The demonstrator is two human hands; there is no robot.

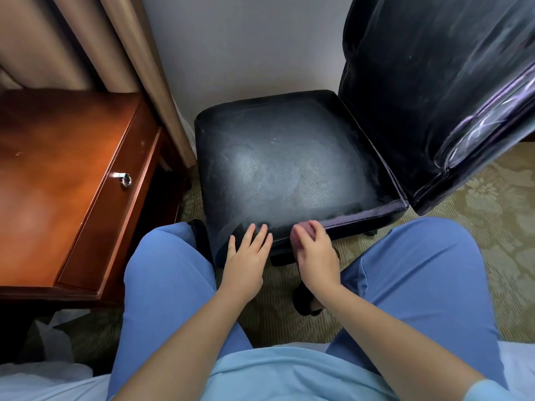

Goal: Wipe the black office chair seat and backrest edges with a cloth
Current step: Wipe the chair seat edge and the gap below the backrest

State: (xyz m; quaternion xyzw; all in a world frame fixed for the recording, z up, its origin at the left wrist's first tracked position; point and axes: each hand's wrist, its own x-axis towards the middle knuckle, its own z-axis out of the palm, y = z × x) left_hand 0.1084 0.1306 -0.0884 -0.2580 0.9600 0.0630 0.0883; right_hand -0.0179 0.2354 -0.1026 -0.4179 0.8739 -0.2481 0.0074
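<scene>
The black office chair seat (pixel 289 166) fills the middle of the view, its top smeared with pale wipe marks. Its glossy backrest (pixel 434 91) rises at the right. My left hand (pixel 247 253) lies flat with straight fingers on the seat's near edge. My right hand (pixel 315 253) is beside it at the same edge, fingers curled round a small pinkish cloth (pixel 301 228) that is mostly hidden inside the hand.
A reddish wooden desk (pixel 58 183) with a drawer knob (pixel 126 179) stands at the left. Beige curtains (pixel 86 39) hang behind it. My knees in blue trousers (pixel 165 285) flank the hands. Patterned carpet (pixel 492 212) lies to the right, a black shoe (pixel 307 302) below the seat.
</scene>
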